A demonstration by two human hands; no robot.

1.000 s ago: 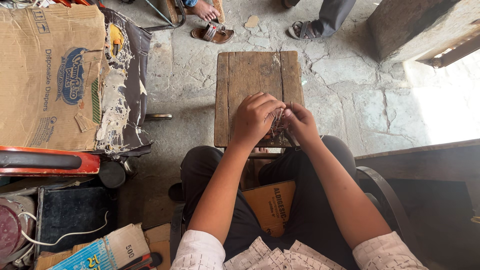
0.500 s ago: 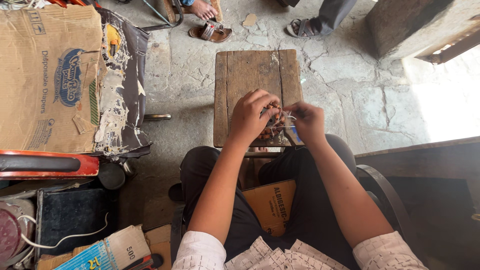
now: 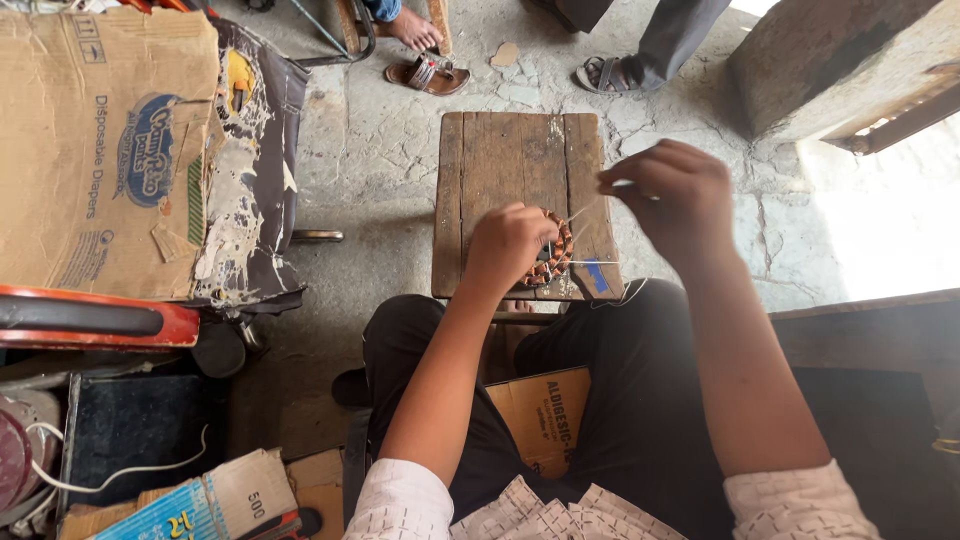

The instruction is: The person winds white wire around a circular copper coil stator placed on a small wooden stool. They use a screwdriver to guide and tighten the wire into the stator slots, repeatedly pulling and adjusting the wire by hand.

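Copper-wire coil (image 3: 553, 250), a small reddish ring, sits on the near edge of the wooden stool (image 3: 500, 170), pinned under the left hand (image 3: 508, 245), whose fingers curl down over its left side. Up and to the right of it, the right hand (image 3: 672, 195) is raised clear of the stool, fingertips pinched on a thin pale thread (image 3: 590, 207) running back to the coil. Left of both hands a torn cardboard box (image 3: 100, 150) lies flat, and beyond the stool stand sandalled feet (image 3: 428, 72).
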